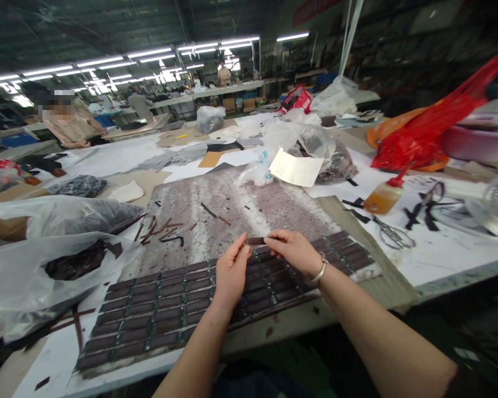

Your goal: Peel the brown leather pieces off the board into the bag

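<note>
A short dark brown strip (pixel 256 241) is stretched between my two hands, above the board. My left hand (pixel 232 270) pinches its left end between thumb and fingers. Its right end is in the fingertips of my right hand (pixel 295 250), which has a bangle at the wrist. Below them lie rows of similar dark brown pieces (pixel 145 304) along the near edge of a worn, speckled board (pixel 178 202). Loose brown strips and scraps (pixel 160 228) are scattered on the board's left part.
Left of the board, an open plastic bag (pixel 20 276) holds dark pieces. To the right are scissors (pixel 392 232), a bottle of amber liquid (pixel 384 196) and a red plastic bag (pixel 423 132). A handwritten paper (pixel 295 167) rests on clear bags behind. A person (pixel 72 124) is at the far left.
</note>
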Available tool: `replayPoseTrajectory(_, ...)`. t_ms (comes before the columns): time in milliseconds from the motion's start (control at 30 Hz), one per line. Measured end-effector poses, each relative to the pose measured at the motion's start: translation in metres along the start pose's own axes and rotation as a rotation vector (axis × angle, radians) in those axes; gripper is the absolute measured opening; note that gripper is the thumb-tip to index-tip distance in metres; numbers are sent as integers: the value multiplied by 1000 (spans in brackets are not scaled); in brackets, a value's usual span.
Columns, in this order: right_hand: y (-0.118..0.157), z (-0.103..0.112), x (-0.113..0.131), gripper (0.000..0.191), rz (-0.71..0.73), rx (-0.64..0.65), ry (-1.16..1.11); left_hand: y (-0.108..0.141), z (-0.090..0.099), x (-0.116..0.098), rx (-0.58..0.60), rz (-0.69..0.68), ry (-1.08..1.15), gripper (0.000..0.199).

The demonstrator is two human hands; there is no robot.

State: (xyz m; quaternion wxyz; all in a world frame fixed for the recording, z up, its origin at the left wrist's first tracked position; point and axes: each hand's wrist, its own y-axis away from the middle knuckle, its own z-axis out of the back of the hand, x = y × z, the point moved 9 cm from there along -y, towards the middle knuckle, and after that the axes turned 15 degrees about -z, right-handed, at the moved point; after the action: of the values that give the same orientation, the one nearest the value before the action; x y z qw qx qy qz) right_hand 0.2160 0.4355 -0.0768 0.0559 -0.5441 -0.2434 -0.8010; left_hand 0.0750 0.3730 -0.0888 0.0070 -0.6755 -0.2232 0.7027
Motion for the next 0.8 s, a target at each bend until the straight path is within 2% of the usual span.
replayPoseTrajectory(67,-4,36,-4,24,-16,-132,173,-1,-8,-10,143,-133,-301,38)
replayPoseTrajectory(167,-8,77,-14,23,-71,-277,424,7,-36,-28,407,-423,-671,34)
replayPoseTrajectory(233,-12,86,-25,23,-119,-258,501,16,-54,-29,548,-521,-831,35)
replayPoseTrajectory(333,-16,80,-36,24,-160,-176,580,26,-69,-22,688,-549,-979,41)
replayPoseTrajectory(500,-19,70,-40,24,-173,-134,680,34,-76,-9,786,-545,-1095,48)
replayPoseTrajectory(800,-20,73,-44,26,-221,-122,682,34,-78,-11,776,-549,-1169,46)
